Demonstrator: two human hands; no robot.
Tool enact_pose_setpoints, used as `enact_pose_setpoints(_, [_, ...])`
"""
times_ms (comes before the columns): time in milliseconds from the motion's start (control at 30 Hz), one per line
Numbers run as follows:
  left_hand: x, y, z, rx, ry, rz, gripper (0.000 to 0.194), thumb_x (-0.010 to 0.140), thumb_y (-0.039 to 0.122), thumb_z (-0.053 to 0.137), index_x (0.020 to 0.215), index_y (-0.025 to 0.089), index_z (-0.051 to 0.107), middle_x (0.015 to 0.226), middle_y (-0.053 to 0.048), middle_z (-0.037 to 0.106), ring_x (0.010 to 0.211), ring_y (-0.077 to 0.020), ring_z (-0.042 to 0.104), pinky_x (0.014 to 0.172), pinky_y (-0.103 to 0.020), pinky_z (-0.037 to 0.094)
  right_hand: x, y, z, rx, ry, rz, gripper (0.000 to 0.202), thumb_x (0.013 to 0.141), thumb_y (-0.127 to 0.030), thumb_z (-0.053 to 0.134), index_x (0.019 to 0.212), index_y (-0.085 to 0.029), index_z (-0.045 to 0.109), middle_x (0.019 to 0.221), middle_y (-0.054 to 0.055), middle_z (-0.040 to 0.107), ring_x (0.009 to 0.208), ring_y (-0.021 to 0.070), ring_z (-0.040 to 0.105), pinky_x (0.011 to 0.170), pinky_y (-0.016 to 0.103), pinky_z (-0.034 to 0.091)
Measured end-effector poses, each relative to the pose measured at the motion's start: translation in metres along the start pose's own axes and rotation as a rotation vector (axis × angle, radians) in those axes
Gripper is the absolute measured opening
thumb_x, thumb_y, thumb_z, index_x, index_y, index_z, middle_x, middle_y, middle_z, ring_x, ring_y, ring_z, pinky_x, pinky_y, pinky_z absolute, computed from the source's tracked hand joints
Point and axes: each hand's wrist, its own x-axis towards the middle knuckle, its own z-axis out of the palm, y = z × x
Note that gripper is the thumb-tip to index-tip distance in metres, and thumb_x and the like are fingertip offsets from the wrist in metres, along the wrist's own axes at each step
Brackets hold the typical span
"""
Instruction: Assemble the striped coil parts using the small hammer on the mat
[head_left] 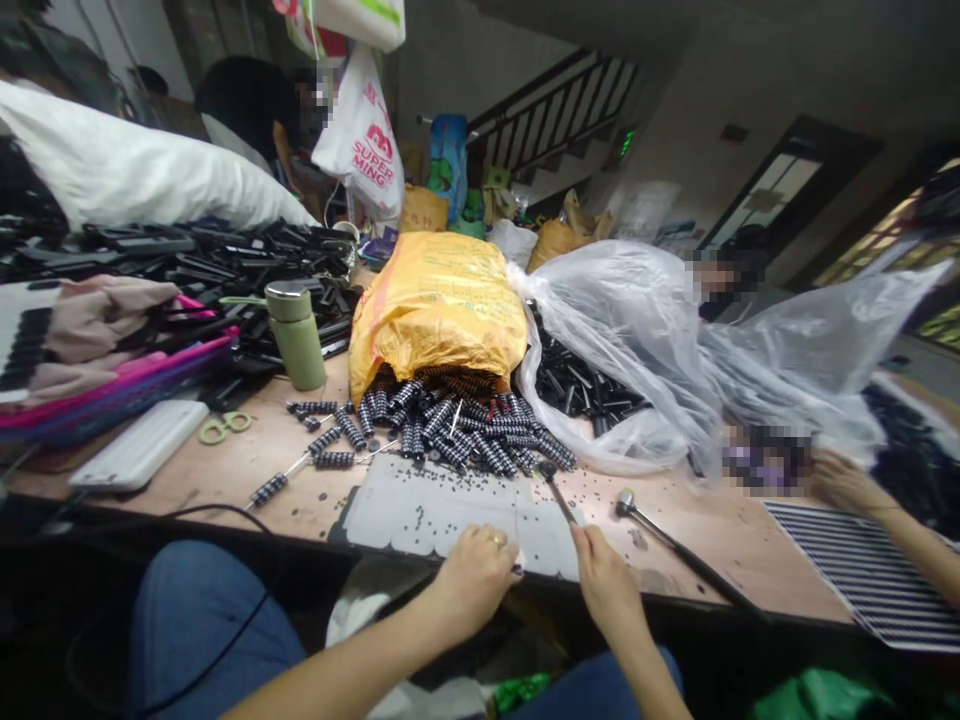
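My left hand (476, 575) rests closed at the near edge of a grey perforated sheet (420, 510), pinching something small that I cannot make out. My right hand (604, 575) grips the handle of a small hammer (556, 492), whose head points up toward a heap of black-and-white studded rods (450, 425). The rods spill out of a yellow sack (439, 305). Tiny black beads lie scattered over the grey sheet.
A second hammer (667, 545) lies right of my hand. A clear plastic bag (675, 350) holds black parts. A green flask (296, 335), scissors (223, 427) and a white case (142, 445) stand left. Another person's hand (844, 480) works over a ribbed tray (870, 570).
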Motion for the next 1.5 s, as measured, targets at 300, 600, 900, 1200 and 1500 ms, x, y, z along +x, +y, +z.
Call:
enact_pose_setpoints(300, [-0.094, -0.173, -0.094, 0.561, 0.204, -0.912, 0.035, 0.081, 0.025, 0.037, 0.102, 0.004, 0.055, 0.091, -0.018, 0.057, 0.088, -0.03, 0.052, 0.073, -0.038, 0.042, 0.007, 0.038, 0.038, -0.143, 0.212, -0.105, 0.047, 0.09, -0.048, 0.02, 0.08, -0.016, 0.054, 0.076, 0.011, 0.059, 0.075, 0.0244, 0.055, 0.065, 0.034, 0.039])
enact_pose_setpoints(600, [-0.136, -0.198, -0.094, 0.46, 0.01, -0.907, 0.033, 0.082, 0.028, 0.035, 0.095, 0.011, 0.06, 0.085, -0.013, 0.06, 0.082, -0.0261, 0.056, 0.072, -0.034, 0.042, 0.043, -0.143, 0.051, 0.369, 0.002, -0.613, 0.018, 0.088, -0.024, 0.041, 0.094, -0.016, 0.055, 0.094, 0.007, 0.058, 0.092, 0.0183, 0.048, 0.083, 0.029, 0.038])
enact_pose_setpoints(900, [-0.086, -0.209, -0.084, 0.325, 0.139, -0.404, 0.031, 0.082, 0.022, 0.043, 0.11, 0.024, 0.056, 0.1, -0.008, 0.059, 0.095, -0.0223, 0.05, 0.079, -0.034, 0.038, 0.097, -0.269, 0.091, 0.154, -0.133, -0.668, 0.024, 0.088, -0.014, 0.035, 0.092, -0.016, 0.058, 0.097, 0.009, 0.058, 0.096, 0.021, 0.044, 0.077, 0.031, 0.036])
enact_pose_setpoints(1200, [-0.084, -0.208, -0.068, 0.145, 0.242, -0.359, 0.033, 0.084, 0.014, 0.036, 0.111, 0.018, 0.055, 0.096, -0.009, 0.059, 0.091, -0.019, 0.054, 0.078, -0.033, 0.043, 0.099, -0.269, 0.104, 0.454, -0.28, -0.592, 0.018, 0.082, -0.019, 0.045, 0.078, -0.015, 0.062, 0.094, 0.011, 0.064, 0.102, 0.0223, 0.046, 0.091, 0.039, 0.029])
enact_pose_setpoints(1500, [-0.078, -0.156, -0.065, -0.363, 0.542, -0.534, 0.03, 0.084, 0.035, 0.044, 0.102, 0.018, 0.061, 0.094, -0.006, 0.065, 0.09, -0.0177, 0.059, 0.081, -0.032, 0.047, 0.087, -0.259, 0.089, 1.196, -0.562, -0.12, 0.031, 0.083, -0.035, 0.042, 0.087, -0.012, 0.062, 0.068, 0.005, 0.066, 0.063, 0.0128, 0.063, 0.058, 0.024, 0.05])
